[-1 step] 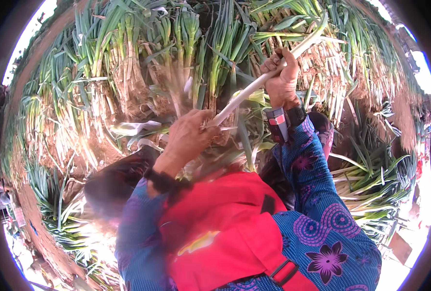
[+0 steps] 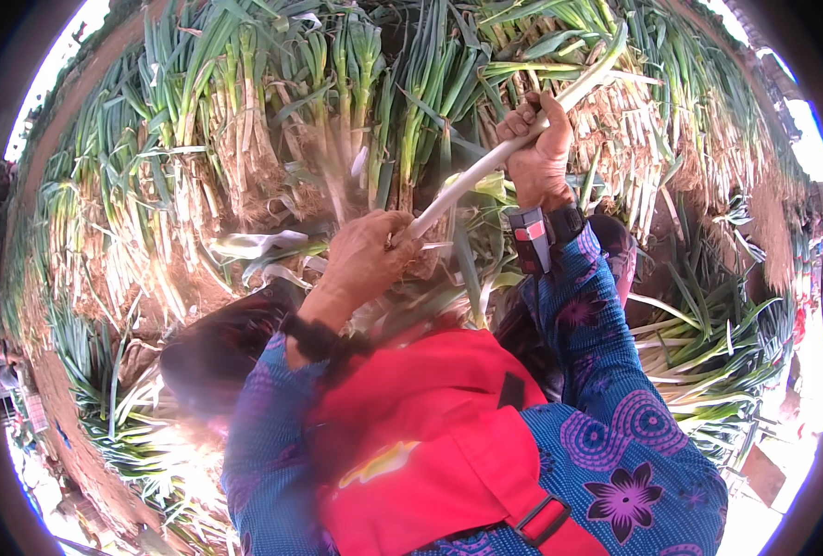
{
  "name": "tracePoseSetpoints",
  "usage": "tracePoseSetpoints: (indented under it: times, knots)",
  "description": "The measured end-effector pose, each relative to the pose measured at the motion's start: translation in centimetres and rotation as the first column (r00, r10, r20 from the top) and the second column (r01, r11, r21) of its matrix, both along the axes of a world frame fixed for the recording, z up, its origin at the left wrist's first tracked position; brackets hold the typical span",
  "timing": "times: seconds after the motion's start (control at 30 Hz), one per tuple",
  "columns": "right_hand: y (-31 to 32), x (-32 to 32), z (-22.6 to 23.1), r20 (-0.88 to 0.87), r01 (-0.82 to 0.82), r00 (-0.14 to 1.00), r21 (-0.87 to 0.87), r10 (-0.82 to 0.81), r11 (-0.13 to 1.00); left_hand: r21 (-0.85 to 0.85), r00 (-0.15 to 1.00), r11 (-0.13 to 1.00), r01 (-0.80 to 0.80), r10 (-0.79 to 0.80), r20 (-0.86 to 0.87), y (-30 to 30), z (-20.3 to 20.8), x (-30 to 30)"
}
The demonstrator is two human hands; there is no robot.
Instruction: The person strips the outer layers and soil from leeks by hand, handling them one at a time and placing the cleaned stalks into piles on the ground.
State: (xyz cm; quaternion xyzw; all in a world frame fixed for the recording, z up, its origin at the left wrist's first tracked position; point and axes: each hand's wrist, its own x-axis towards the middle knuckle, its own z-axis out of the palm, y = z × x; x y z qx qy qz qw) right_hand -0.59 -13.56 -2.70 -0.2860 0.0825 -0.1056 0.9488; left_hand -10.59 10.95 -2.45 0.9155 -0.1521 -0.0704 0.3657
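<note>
A long, pale green onion slants up to the right between my two hands, its greenish end pointing away from me. Wrapped round the middle of its shaft are the fingers of my right hand. At the lower end, my left hand is closed on the stalk, so that end is hidden by the fingers. Beneath the hands lie loose peeled leaves, pale and crumpled. Just beyond stand bundles of green onions with soil on their roots.
Rows of unpeeled green onions curve round the left and far sides, with more at the right. Cleaner green onions lie in a pile near my right elbow and another at the lower left. A red apron covers my front.
My left hand and forearm have shifted very slightly up and to the right. The right hand and the green onion look almost unmoved.
</note>
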Motion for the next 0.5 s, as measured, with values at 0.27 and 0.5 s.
tracePoseSetpoints:
  times: [0.27,0.5]
  knots:
    - [-1.3,0.2,0.8,0.254,-0.247,0.938,0.015,0.235,0.969,-0.275,0.841,0.959,0.065,-0.201,-0.502,-1.2,-1.0,1.0]
    - [-0.8,0.6,1.0,0.423,-0.458,0.808,0.011,0.411,0.889,-0.224,0.929,0.957,0.183,-0.243,-0.279,-2.6,-1.6,-0.2]
